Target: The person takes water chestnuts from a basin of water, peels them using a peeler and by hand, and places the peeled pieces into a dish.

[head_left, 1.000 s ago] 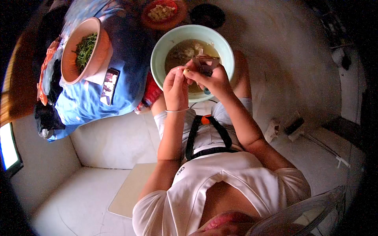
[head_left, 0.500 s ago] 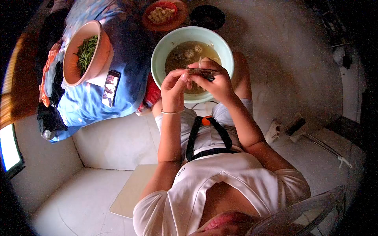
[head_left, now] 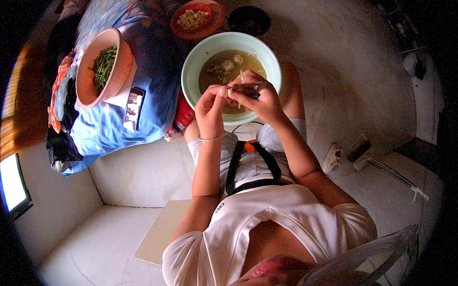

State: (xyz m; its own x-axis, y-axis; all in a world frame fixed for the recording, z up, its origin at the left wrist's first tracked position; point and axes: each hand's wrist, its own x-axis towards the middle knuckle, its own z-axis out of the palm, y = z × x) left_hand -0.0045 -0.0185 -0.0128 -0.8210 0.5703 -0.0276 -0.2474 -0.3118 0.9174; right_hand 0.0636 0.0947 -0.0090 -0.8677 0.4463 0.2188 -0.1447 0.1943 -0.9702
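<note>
Pale-green basin (head_left: 189, 78) sits right under my grip, w/ cloudy water (head_left: 209, 70) and whitish bulbs (head_left: 233, 63) in it, just beyond my fingers. L hand (head_left: 210, 108) is clamped, thumb vs. fingertips, on a small pale piece (head_left: 229, 92), so that's btwn my two hands, above the basin. R hand (head_left: 265, 103) is closed round a thin dark tool (head_left: 251, 88); too small & blurred to tell exactly what type. R thumb is v. near the piece; can't tell if it's touching. Well off to L of my grip: pink bowl (head_left: 85, 88) w/ green stalks (head_left: 103, 67), tilted in view, on blue cloth (head_left: 102, 133); phone (head_left: 134, 109) lies on same cloth, btwn bowl and grip, a bit nearer me. Ahead & slightly L, past the basin: red bowl (head_left: 209, 13) of pale bits (head_left: 192, 19). Dark round vessel (head_left: 249, 20) is near it, straight ahead. Bracelet (head_left: 210, 138) on L wrist, just behind the grip.
</note>
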